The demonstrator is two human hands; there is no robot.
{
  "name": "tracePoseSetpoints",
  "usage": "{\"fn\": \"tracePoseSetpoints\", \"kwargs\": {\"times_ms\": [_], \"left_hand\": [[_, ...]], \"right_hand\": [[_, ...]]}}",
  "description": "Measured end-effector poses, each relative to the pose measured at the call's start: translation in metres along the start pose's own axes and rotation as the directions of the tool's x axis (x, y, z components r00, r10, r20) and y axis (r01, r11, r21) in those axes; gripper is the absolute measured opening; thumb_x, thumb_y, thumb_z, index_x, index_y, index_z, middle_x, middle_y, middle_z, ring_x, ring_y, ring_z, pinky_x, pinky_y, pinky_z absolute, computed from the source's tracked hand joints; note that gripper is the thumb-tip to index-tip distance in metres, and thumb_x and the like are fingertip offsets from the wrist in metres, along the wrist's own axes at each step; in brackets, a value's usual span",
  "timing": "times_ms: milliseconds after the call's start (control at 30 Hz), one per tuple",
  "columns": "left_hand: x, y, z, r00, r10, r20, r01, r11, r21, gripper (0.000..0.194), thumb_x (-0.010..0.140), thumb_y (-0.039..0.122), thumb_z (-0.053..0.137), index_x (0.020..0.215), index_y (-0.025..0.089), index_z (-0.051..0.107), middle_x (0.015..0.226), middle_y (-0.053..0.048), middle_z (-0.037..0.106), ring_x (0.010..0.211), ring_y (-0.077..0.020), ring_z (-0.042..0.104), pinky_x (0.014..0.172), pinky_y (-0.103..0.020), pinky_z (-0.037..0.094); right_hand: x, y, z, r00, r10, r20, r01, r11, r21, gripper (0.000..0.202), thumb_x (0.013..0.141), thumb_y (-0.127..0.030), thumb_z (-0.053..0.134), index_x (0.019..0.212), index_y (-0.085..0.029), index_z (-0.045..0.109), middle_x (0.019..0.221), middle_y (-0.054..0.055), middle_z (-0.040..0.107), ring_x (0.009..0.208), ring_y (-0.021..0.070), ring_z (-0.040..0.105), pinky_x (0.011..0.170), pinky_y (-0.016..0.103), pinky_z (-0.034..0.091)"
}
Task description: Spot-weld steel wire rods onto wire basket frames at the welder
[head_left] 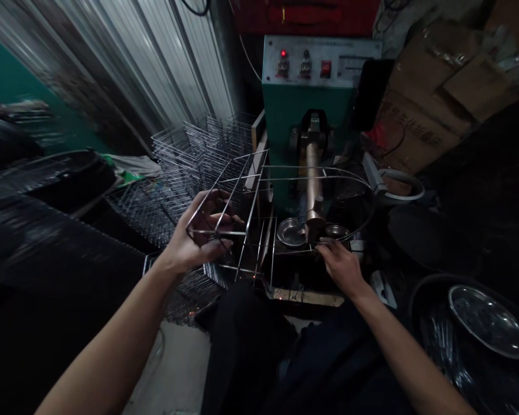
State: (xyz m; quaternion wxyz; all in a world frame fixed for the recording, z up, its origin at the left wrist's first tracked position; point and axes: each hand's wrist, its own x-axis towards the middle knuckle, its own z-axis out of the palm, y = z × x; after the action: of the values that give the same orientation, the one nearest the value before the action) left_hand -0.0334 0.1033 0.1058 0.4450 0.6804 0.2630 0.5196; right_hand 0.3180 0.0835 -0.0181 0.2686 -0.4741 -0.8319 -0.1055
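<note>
"At the bottom edge, what?"

"Dark-clothed legs (246, 351), with two bare forearms (116, 334) stretched forward; to the right, a round metal lid (488, 320), shiny in the gloom."

"And the hands?"

"Left hand (194, 237): thumb and fingers curled around the left end of an open wire frame (247, 233). Right hand (341, 266): fingertips pinched narrow on wire at the frame's near right side; exact contact too dim to make out."

"Where, then, the frame?"

"Between both hands, tilted, with curved wires toward the right, around the lower end of a copper-coloured bar (313, 173). Touching the bar or not: impossible to tell."

"Just beside?"

"Left of the bar's lower end, a shallow round dish (290, 232). Farther left, wire racks (203, 153), crowded in stacks."

"Farther off?"

"Behind the bar, a green machine (281, 121) with a pale control panel (315, 80), one red lamp (283, 53) lit. To the right, cardboard boxes (424, 129); to the left, ribbed metal sheeting (177, 63)."
</note>
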Motion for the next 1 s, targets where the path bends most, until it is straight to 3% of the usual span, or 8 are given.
{"fn": "tracePoseSetpoints", "kwargs": {"times_ms": [333,600,767,900,1000], "left_hand": [[0.016,0.002,-0.009,0.995,-0.096,0.026,0.093,0.992,0.088,0.067,0.078,0.02,0.083,0.136,0.024,0.049,0.137,-0.013,0.051,0.101,-0.02,0.069,0.071,-0.023,0.061],[0.021,0.0,-0.011,0.996,-0.067,0.062,0.06,0.994,0.095,0.065,0.078,0.017,0.081,0.134,0.024,0.05,0.126,-0.009,0.055,0.099,-0.0199,0.07,0.067,-0.02,0.059],[0.022,-0.005,-0.014,0.997,-0.057,0.059,0.054,0.998,0.043,0.065,0.077,0.015,0.082,0.133,0.023,0.051,0.127,-0.01,0.055,0.096,-0.0191,0.071,0.071,-0.024,0.063],[0.021,-0.006,-0.017,0.995,-0.093,0.019,0.092,0.995,0.031,0.067,0.075,0.015,0.084,0.133,0.023,0.051,0.126,-0.01,0.058,0.096,-0.0191,0.073,0.077,-0.027,0.064],[0.016,-0.003,-0.016,0.997,-0.065,0.035,0.064,0.998,0.029,0.066,0.076,0.016,0.084,0.134,0.024,0.052,0.126,-0.01,0.06,0.094,-0.0194,0.074,0.074,-0.026,0.064]], "right_hand": [[0.014,0.008,0.009,1.0,0.028,0.002,-0.028,1.0,0.007,0.035,0.093,0.0,0.049,0.108,-0.021,0.073,0.116,0.009,0.074,0.114,0.0224,0.066,0.088,0.03,0.058],[0.015,0.011,0.016,0.999,0.042,-0.017,-0.041,0.999,0.034,0.038,0.09,0.001,0.051,0.113,-0.022,0.071,0.119,0.008,0.073,0.112,0.0213,0.066,0.089,0.03,0.059],[0.019,0.011,0.019,0.999,0.04,-0.024,-0.039,0.997,0.059,0.028,0.095,-0.004,0.055,0.106,-0.023,0.073,0.112,0.006,0.075,0.109,0.0206,0.068,0.086,0.029,0.059],[0.017,0.006,0.0,0.998,0.02,-0.068,-0.017,0.999,0.051,0.027,0.096,-0.006,0.055,0.109,-0.021,0.073,0.114,0.008,0.075,0.109,0.0214,0.069,0.088,0.031,0.059],[-0.004,-0.004,-0.026,0.984,-0.01,-0.175,0.025,0.996,0.083,0.024,0.099,-0.012,0.056,0.116,-0.019,0.072,0.115,0.01,0.075,0.111,0.0234,0.07,0.094,0.034,0.058]]}}
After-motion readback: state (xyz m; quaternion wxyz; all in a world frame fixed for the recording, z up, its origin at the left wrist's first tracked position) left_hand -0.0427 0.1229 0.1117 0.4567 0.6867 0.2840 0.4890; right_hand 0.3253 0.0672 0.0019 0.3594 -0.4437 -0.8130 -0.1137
